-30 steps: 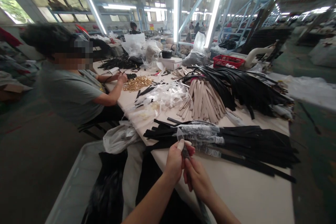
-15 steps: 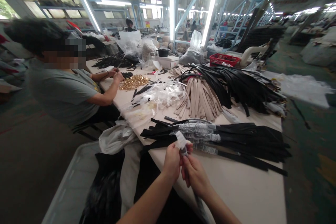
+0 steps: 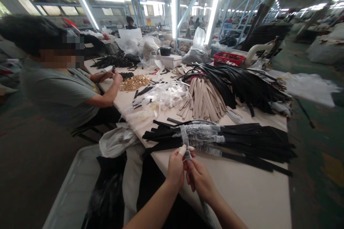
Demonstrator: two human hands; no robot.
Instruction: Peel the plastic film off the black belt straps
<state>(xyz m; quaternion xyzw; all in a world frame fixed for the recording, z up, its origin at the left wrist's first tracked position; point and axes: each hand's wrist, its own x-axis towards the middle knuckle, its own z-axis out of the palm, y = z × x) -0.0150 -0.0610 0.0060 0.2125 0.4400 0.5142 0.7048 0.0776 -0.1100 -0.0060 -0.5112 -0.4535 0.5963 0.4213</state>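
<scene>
Over the near edge of the table, my two hands are close together on a dark strap wrapped in clear plastic film [image 3: 185,135]. My left hand [image 3: 175,168] pinches the wrapped part, with a pale covering on one fingertip. Just below and to the right, my right hand [image 3: 200,179] is closed round the same strap, whose tail hangs down below it. The wrapped end sticks up past the fingers. Behind it lies a bundle of black straps [image 3: 249,143], several with crinkled plastic film round their middles.
Beige straps [image 3: 205,100] and a heap of black straps [image 3: 242,86] lie farther back. Loose plastic scraps [image 3: 169,94] and gold metal pieces [image 3: 135,83] are to the left, near a seated co-worker [image 3: 59,89]. A grey bin [image 3: 70,182] stands at lower left.
More of the film-wrapped strap end now shows above my fingers, standing straighter, where a whitish crumpled tip showed before. Both hands keep their hold. The view has shifted slightly.
</scene>
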